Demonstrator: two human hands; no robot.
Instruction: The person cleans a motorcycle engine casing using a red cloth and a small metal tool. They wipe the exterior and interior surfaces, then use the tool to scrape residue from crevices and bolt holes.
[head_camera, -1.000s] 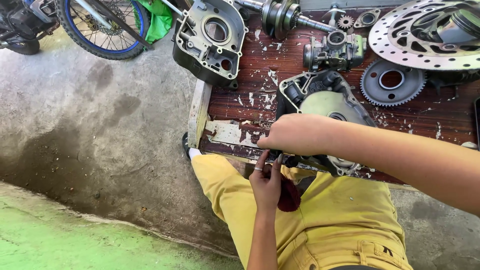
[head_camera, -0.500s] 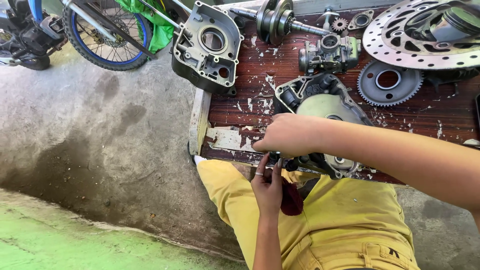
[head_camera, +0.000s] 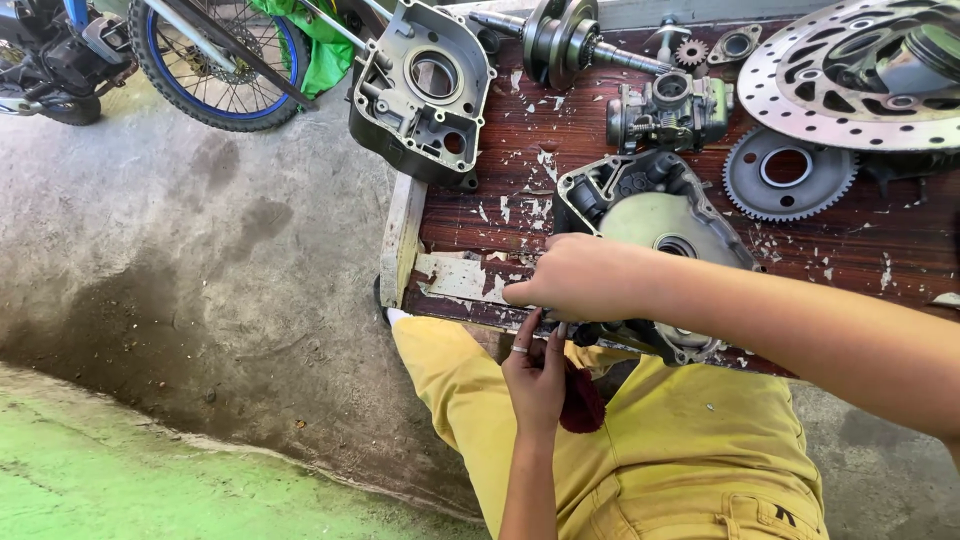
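Observation:
My right hand (head_camera: 585, 278) rests over the near edge of a grey engine cover (head_camera: 655, 215) that lies on a worn wooden bench (head_camera: 500, 200). Its fingers curl down at the bench edge on something I cannot make out. My left hand (head_camera: 537, 375), with a ring on one finger, reaches up from below to the same spot, fingers pinched on a small dark part at the cover's lower edge. A dark red rag (head_camera: 580, 400) lies on my yellow trousers (head_camera: 690, 450) just under the left hand.
On the bench lie a crankcase half (head_camera: 420, 90), a crankshaft (head_camera: 560, 40), a carburettor (head_camera: 670, 110), a toothed gear (head_camera: 790, 172) and a brake disc (head_camera: 850, 70). A bicycle wheel (head_camera: 215, 60) stands at the back left on the concrete floor (head_camera: 200, 280).
The view has shifted slightly. Both hands stay at the bench edge by the engine cover, with no clear move.

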